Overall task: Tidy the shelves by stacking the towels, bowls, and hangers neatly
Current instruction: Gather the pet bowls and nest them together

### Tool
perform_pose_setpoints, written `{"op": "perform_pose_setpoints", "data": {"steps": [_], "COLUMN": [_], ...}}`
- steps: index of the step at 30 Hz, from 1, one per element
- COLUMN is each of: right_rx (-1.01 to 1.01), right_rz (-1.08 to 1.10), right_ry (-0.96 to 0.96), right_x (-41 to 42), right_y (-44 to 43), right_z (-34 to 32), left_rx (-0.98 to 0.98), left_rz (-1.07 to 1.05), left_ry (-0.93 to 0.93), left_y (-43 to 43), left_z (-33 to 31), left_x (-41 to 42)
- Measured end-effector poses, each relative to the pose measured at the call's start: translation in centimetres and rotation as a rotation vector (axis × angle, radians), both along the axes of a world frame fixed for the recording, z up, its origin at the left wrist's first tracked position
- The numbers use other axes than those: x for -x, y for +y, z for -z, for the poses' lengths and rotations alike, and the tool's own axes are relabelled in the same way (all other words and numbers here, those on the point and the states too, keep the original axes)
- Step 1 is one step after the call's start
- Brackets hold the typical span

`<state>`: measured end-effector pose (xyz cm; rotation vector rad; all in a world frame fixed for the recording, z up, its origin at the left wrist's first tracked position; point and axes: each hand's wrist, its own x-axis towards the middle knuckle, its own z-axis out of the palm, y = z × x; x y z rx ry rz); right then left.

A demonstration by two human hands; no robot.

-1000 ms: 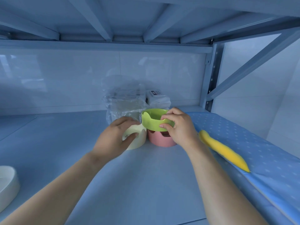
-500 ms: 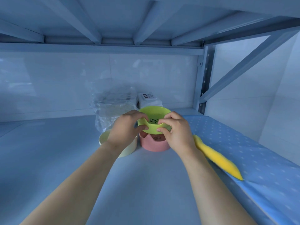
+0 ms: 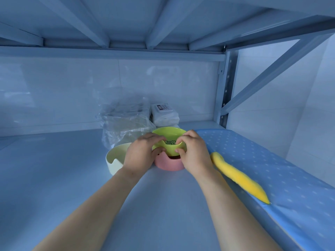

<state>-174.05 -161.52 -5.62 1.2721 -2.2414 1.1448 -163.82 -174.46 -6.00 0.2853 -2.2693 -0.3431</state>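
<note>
A green bowl [image 3: 170, 136] sits tilted in the mouth of a pink bowl [image 3: 168, 163] on the shelf. Both hands grip its near rim: my left hand [image 3: 140, 153] from the left, my right hand [image 3: 193, 151] from the right, thumbs inside. A cream bowl [image 3: 115, 159] stands just left of the pink one, partly behind my left hand. The pink bowl's inside is mostly hidden.
A crumpled clear plastic bag [image 3: 125, 122] and a white wrapped packet [image 3: 165, 115] lie behind the bowls by the back wall. A blue dotted padded board [image 3: 262, 160] with a yellow cloth piece [image 3: 237, 176] fills the right side. The shelf's upright post [image 3: 224, 91] stands at the back right.
My left hand left the cream bowl and joined my right hand on the green bowl's rim. The green bowl now sits lower into the pink bowl.
</note>
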Motion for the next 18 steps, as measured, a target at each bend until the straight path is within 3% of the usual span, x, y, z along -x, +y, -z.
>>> {"op": "perform_pose_setpoints", "data": {"steps": [11, 18], "right_rx": [-0.111, -0.119], "right_rz": [0.011, -0.003], "right_ry": [0.075, 0.045], "right_x": [-0.7, -0.73], "right_y": [0.0, 0.42], "right_z": [-0.25, -0.37], "left_rx": [0.0, 0.036], "left_rz": [0.017, 0.14], "left_ry": [0.073, 0.082], "left_y": [-0.27, -0.14], "left_z": [0.67, 0.57], "left_x": [0.01, -0.31]}}
